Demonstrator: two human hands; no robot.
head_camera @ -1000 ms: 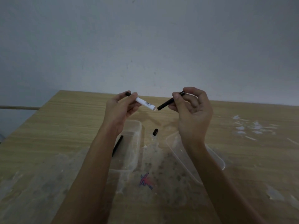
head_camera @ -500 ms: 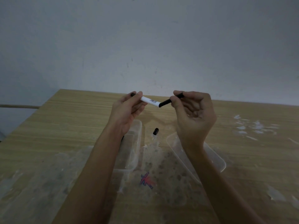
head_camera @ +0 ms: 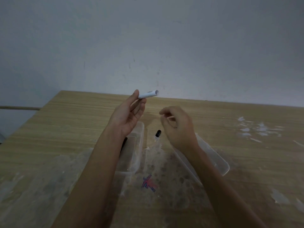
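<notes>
My left hand (head_camera: pixel 130 116) is raised above the table and pinches a white marker barrel (head_camera: pixel 148 94) at its fingertips, the barrel's open end pointing right. My right hand (head_camera: pixel 178 127) hovers lower and to the right, apart from the barrel, with its fingers loosely curled and nothing visible in them. The thin black stick is out of sight. A small black cap (head_camera: pixel 158 133) lies on the table between my two hands.
A clear plastic tub (head_camera: pixel 139 145) sits under my left wrist with a black pen (head_camera: pixel 123 144) inside. A clear lid (head_camera: pixel 220 162) lies under my right forearm. The wooden table (head_camera: pixel 246 153) bears white smears and a red-blue scribble (head_camera: pixel 148 182). A wall stands behind it.
The black stick went into the white barrel's end and is no longer seen. My right hand let go and dropped away to the right; my left hand lifted the barrel.
</notes>
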